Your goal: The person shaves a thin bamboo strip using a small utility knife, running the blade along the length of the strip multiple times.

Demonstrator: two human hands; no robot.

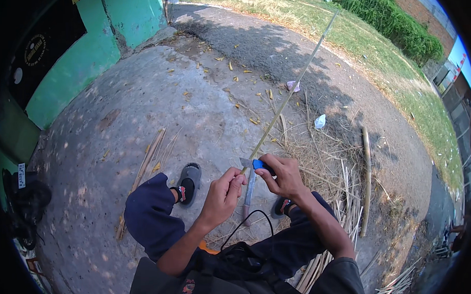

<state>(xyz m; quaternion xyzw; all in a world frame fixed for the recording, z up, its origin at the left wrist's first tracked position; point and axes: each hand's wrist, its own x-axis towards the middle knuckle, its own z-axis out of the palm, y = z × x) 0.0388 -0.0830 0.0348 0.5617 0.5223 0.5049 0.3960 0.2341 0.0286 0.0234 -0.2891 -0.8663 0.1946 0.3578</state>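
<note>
A long, thin bamboo strip [280, 110] stretches from my hands toward the far right, above the concrete. My left hand [221, 196] pinches its near end between thumb and fingers. In my right hand [284, 177] is a small blade with a blue grip [258, 164]; its grey metal part lies against the strip, just ahead of my left fingertips. Below my hands, between my feet, a long knife [250, 189] with a brownish handle lies on the ground, partly hidden by my hands.
Split bamboo strips [347, 200] and shavings [324, 154] lie to the right, beside a thick bamboo pole [367, 178]. More strips [145, 165] lie left of my left foot. Crumpled white litter [320, 122] lies farther ahead. A green wall [77, 82] stands at far left.
</note>
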